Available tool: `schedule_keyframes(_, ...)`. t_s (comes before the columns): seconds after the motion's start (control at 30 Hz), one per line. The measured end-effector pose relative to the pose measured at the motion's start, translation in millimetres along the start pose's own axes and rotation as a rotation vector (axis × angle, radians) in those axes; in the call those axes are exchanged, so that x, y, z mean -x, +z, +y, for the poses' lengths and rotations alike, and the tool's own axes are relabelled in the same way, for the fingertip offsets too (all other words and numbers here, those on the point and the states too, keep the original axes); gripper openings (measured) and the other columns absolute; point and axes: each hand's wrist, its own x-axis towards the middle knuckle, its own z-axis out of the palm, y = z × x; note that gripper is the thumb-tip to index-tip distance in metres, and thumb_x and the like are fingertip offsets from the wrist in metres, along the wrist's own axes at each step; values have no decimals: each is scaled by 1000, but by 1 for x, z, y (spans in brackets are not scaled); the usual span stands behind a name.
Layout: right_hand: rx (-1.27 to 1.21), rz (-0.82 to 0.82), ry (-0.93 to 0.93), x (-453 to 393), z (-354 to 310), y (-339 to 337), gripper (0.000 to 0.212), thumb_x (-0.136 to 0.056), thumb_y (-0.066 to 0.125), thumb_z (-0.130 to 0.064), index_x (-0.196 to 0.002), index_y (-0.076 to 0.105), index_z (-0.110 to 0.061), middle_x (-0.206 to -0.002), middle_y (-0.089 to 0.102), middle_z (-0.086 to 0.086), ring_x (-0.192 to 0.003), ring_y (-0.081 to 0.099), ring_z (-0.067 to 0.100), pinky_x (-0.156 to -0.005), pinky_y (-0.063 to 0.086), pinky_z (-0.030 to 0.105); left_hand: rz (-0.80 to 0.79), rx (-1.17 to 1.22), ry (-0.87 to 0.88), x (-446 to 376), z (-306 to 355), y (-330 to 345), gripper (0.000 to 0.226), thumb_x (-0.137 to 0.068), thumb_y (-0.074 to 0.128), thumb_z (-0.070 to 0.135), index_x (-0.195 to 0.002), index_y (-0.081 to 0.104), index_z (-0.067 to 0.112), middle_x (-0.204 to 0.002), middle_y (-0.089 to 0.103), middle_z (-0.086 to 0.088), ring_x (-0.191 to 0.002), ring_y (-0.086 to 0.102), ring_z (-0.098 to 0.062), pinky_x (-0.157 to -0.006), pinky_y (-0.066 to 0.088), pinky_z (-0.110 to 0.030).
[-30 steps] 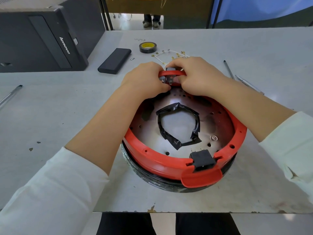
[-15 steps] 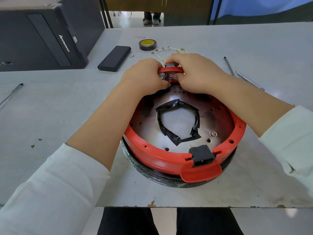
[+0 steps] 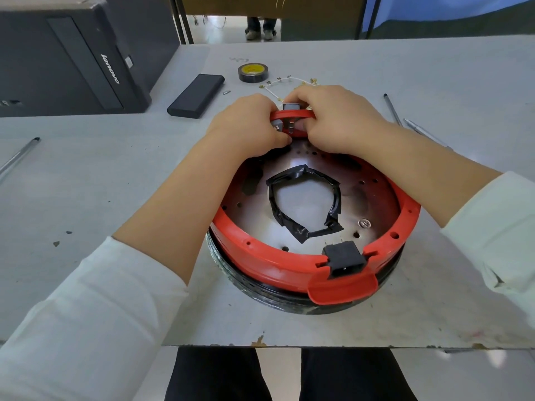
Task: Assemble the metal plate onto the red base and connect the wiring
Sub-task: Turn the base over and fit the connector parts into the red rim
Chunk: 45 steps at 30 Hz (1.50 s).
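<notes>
Both hands (image 3: 292, 120) grip red base (image 3: 260, 256) far rim

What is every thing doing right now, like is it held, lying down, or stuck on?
Left hand: gripping the red base's far rim.
Right hand: gripping the same rim.
Red base: on the table.
Metal plate: seated inside base.
Black tape ring: stuck on plate.
Tape roll: lying flat.

Single head view, close, angled forward-down over table (image 3: 86, 183).

Red base (image 3: 260, 257), silver plate (image 3: 254, 215), black tape (image 3: 301, 230), white sleeves (image 3: 86, 308).
</notes>
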Motion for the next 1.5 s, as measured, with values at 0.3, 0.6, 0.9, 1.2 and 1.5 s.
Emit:
schedule_keyframes(0.3, 58, -38, -47, 0, 1, 0, 36, -89, 58, -21, -123, 54, -32, -119, 60, 0, -103, 52, 23, -73, 33, 31, -3, 2, 2, 0, -1, 1, 26, -82, 69, 39, -88, 53, 20, -70, 47, 5, -81, 52, -25, -67, 35, -32)
schedule_keyframes(0.6, 45, -42, -27, 2, 0, -1, 37, -87, 59, -20, -121, 55, -35, -116, 61, -2, -101, 54, 22, -73, 37, 32, 1, 3, 0, -1, -2, 0, 25, -82, 68, 38, -86, 51, 19, -70, 45, 4, -79, 51, -25, -64, 33, -31)
schedule_keyframes(0.9, 82, -4, -59, 1, 1, 1, 35, -87, 58, -20, -120, 55, -34, -117, 61, -1, -103, 55, 25, -72, 36, 32, 14, 10, 5, 1, -1, 0, 25, -81, 69, 38, -83, 49, 23, -68, 45, 7, -78, 51, -24, -54, 29, -30)
schedule_keyframes(1.2, 101, -13, -74, 1, 2, 0, 37, -88, 58, -20, -122, 54, -34, -118, 62, -1, -105, 55, 26, -75, 38, 33, -5, -12, -2, -2, -1, 0, 24, -82, 68, 37, -85, 52, 20, -70, 46, 5, -78, 52, -25, -55, 29, -30)
schedule_keyframes(1.5, 111, -20, -90, 1, 2, -1, 39, -88, 58, -19, -125, 54, -32, -120, 62, 1, -106, 55, 27, -75, 39, 34, -32, 23, -2, -2, 0, -3, 21, -82, 69, 34, -82, 51, 22, -70, 47, 5, -76, 52, -25, -52, 30, -29)
